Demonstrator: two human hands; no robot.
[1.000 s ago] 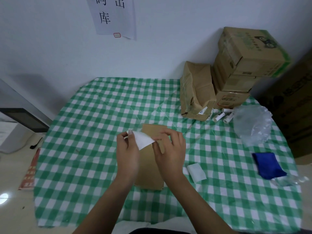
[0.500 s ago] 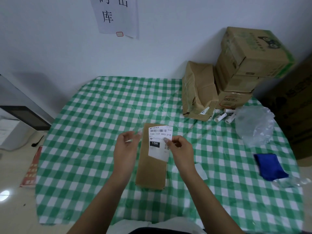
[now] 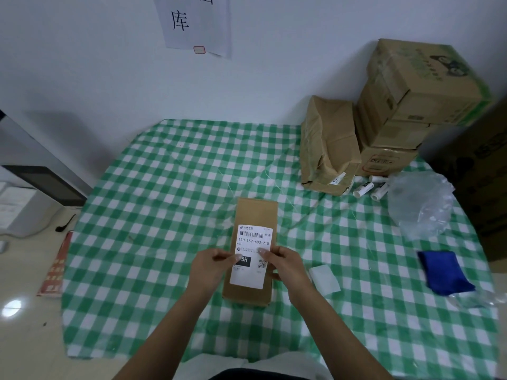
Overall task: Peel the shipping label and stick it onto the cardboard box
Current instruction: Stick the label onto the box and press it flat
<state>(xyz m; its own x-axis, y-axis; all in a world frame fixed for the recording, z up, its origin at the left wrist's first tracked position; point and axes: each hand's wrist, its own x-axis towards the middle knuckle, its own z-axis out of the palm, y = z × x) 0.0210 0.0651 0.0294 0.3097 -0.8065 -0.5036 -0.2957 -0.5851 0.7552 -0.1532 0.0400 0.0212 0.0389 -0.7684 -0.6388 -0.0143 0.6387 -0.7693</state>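
A long brown cardboard box (image 3: pixel 255 212) lies flat on the green checked tablecloth in front of me. A white shipping label (image 3: pixel 252 245) with a barcode and black "15H" block lies face up over the box's near half. My left hand (image 3: pixel 211 267) pinches the label's left edge. My right hand (image 3: pixel 285 264) pinches its right edge, fingers curled beside the box. I cannot tell whether the label is pressed down onto the cardboard or just above it.
A white backing sheet (image 3: pixel 325 278) lies right of the box. Further right are a blue cloth (image 3: pixel 444 272) and a clear plastic bag (image 3: pixel 422 204). Stacked cardboard boxes (image 3: pixel 411 105), a crumpled brown box (image 3: pixel 329 144) and small white tubes (image 3: pixel 367 187) fill the back right corner.
The label was curled, blank side showing, between both hands; it got turned printed side up and lowered over the box. Both hands now hold its edges nearer me.
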